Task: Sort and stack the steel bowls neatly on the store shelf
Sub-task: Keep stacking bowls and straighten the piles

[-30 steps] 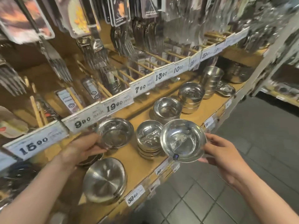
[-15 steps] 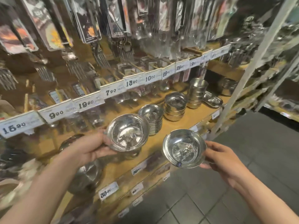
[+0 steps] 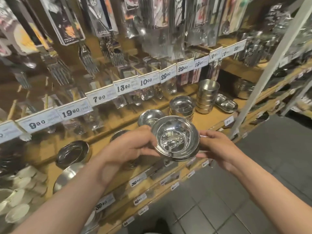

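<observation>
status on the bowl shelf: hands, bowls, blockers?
Left hand and right hand both grip nested steel bowls, held in front of shelf. Not yet placed. Nothing blocking the bowl stacks.

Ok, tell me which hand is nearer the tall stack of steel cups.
Right. The right hand holds the nested bowls below the tall stack of steel cups; the left hand is farther left.
</observation>
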The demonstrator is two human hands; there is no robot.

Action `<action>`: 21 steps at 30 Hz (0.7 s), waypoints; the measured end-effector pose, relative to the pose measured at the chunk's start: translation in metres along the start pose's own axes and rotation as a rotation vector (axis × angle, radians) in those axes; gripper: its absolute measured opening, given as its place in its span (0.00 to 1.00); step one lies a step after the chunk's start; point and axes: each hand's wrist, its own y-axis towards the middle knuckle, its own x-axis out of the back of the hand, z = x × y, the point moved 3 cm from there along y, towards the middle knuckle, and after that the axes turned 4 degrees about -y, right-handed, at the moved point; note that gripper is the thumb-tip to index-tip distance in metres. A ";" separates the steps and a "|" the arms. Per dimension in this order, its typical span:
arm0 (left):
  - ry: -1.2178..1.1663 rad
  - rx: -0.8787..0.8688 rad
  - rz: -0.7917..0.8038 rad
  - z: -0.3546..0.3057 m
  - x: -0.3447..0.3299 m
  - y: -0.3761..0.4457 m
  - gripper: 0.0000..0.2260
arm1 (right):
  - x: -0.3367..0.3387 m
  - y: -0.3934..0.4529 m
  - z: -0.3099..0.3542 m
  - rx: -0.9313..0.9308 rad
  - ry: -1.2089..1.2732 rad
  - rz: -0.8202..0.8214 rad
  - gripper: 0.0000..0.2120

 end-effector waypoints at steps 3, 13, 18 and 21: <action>0.027 0.024 0.006 -0.016 -0.004 0.021 0.15 | 0.007 0.026 0.011 -0.005 -0.016 0.034 0.10; 0.155 0.061 -0.073 -0.061 -0.020 0.063 0.13 | 0.026 0.103 0.058 0.027 -0.152 0.087 0.08; 0.197 0.014 -0.152 -0.069 -0.024 0.074 0.12 | 0.026 0.135 0.073 0.059 -0.228 0.143 0.10; 0.261 -0.026 -0.308 -0.070 -0.029 0.079 0.10 | 0.029 0.150 0.082 0.063 -0.262 0.214 0.11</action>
